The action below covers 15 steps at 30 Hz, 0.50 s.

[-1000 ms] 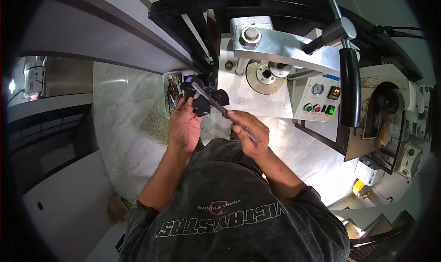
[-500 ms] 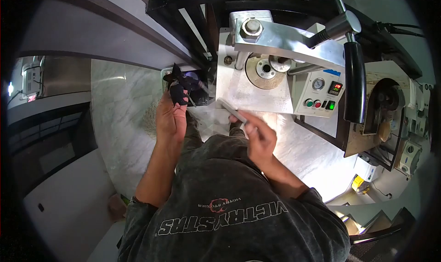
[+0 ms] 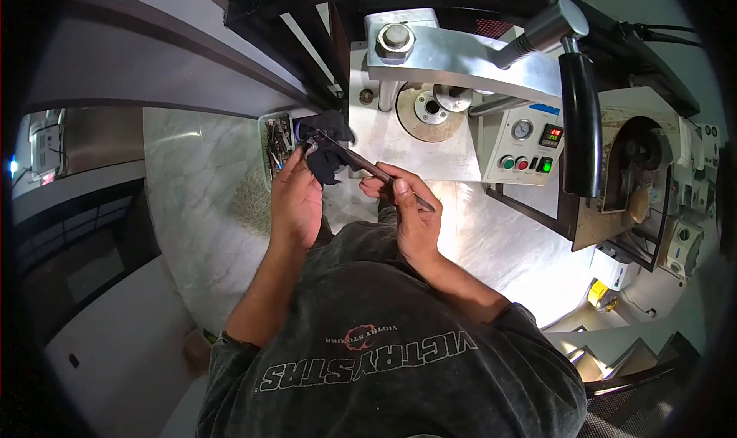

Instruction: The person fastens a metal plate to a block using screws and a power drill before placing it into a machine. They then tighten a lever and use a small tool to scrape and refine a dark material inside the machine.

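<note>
In front of me, my left hand (image 3: 298,200) is closed on a crumpled black cloth (image 3: 328,161) that hangs over its fingertips. My right hand (image 3: 411,208) grips a long, slim, dark metal tool (image 3: 368,164), which slants up and left. The tool's far tip meets a small bunched spot in the cloth, and what lies in the folds there is hidden. Just beyond my left hand stands a tray (image 3: 276,183) holding many small metal tools.
At the upper right stands a press machine (image 3: 476,68) with a round plate (image 3: 431,114), a black-handled lever (image 3: 580,123) and a control panel (image 3: 526,142). A woven round mat (image 3: 252,201) lies on the marble floor to the left. A grey partition (image 3: 192,46) runs along the upper left.
My right hand has moved left and the tool's tip has come to the cloth. The cloth has shifted right in view, uncovering the tray of small tools.
</note>
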Each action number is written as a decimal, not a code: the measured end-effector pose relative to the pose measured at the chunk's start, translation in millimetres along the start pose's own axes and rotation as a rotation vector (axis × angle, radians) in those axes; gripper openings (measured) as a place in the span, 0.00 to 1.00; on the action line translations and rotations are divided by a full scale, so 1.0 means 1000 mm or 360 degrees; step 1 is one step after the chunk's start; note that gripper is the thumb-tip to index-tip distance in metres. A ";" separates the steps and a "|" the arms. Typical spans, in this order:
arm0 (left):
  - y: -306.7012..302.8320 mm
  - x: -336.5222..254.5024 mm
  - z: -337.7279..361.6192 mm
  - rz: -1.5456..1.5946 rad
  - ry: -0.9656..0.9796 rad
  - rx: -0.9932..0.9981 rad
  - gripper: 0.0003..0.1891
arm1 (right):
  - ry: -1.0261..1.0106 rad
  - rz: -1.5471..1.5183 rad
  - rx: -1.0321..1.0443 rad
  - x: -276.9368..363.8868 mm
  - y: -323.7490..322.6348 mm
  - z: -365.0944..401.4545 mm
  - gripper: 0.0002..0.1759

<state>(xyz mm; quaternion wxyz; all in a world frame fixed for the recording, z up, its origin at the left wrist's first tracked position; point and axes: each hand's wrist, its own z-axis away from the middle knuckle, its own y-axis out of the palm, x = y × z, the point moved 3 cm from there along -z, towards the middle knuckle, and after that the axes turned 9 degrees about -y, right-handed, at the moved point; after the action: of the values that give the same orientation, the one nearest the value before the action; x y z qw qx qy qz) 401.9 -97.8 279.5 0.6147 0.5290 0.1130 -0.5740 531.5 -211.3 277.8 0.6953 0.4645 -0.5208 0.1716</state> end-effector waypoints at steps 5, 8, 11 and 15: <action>-0.015 0.008 -0.004 0.0019 -0.0061 0.0004 0.17 | -0.0079 0.0053 0.0021 0.000 -0.002 0.003 0.17; -0.018 0.009 -0.003 -0.0156 -0.0111 -0.0011 0.14 | 0.0030 0.0158 0.0027 0.006 -0.001 0.006 0.16; -0.030 0.014 -0.007 -0.0190 -0.0064 0.0036 0.15 | 0.0013 0.0164 0.0070 -0.002 -0.006 0.010 0.16; -0.033 0.008 -0.006 -0.0222 -0.0063 -0.0039 0.16 | -0.0082 0.0274 0.0174 -0.010 -0.013 0.017 0.15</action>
<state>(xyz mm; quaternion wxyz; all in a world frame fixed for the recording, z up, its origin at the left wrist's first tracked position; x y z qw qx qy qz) 380.2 -90.1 254.0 0.5818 0.5008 0.1446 -0.6244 526.9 -229.7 263.4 0.6380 0.4597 -0.5663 0.2469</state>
